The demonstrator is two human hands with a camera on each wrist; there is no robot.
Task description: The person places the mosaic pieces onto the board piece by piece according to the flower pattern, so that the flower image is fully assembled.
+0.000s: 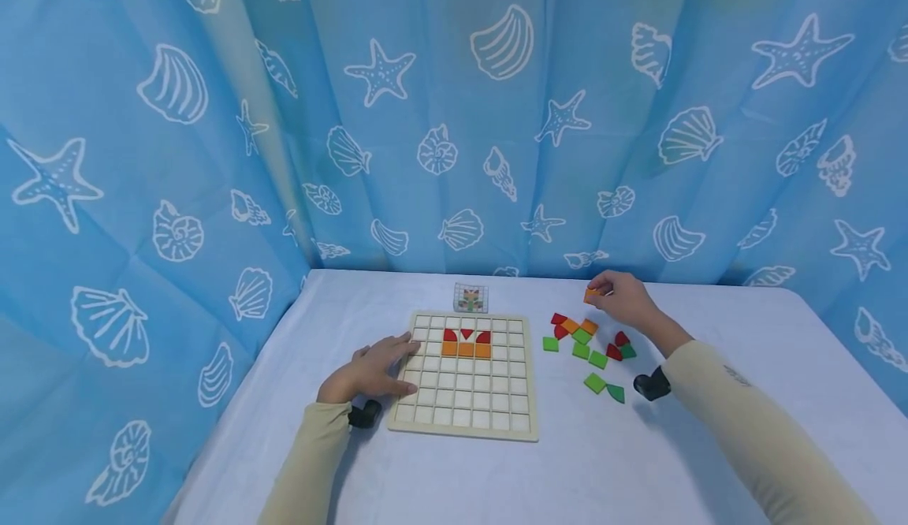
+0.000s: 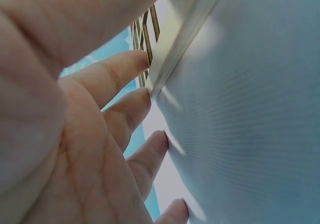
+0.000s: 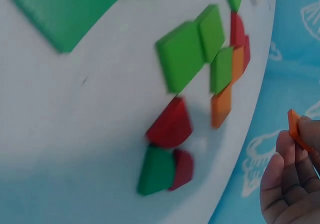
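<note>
My right hand (image 1: 624, 303) is raised over the far right part of the table and pinches an orange tile (image 3: 295, 126) between thumb and fingers. My left hand (image 1: 372, 369) lies at the left side of a pale wooden grid board (image 1: 461, 432), fingers spread and fingertips touching its edge. In the left wrist view, the board's frame (image 2: 172, 43) is beside the thumb and fingers. Toward the board's far side sit a row of red pieces, including a small red triangle (image 1: 467, 333), and just below them three orange squares (image 1: 466, 349).
Loose green, red and orange tiles (image 1: 582, 349) are scattered right of the board. Nearer me lie a light green square (image 1: 595, 383) and a dark green piece (image 1: 615, 393). A small patterned card (image 1: 470, 299) stands behind the board. A blue shell-print curtain (image 1: 454, 115) hangs beyond the white table.
</note>
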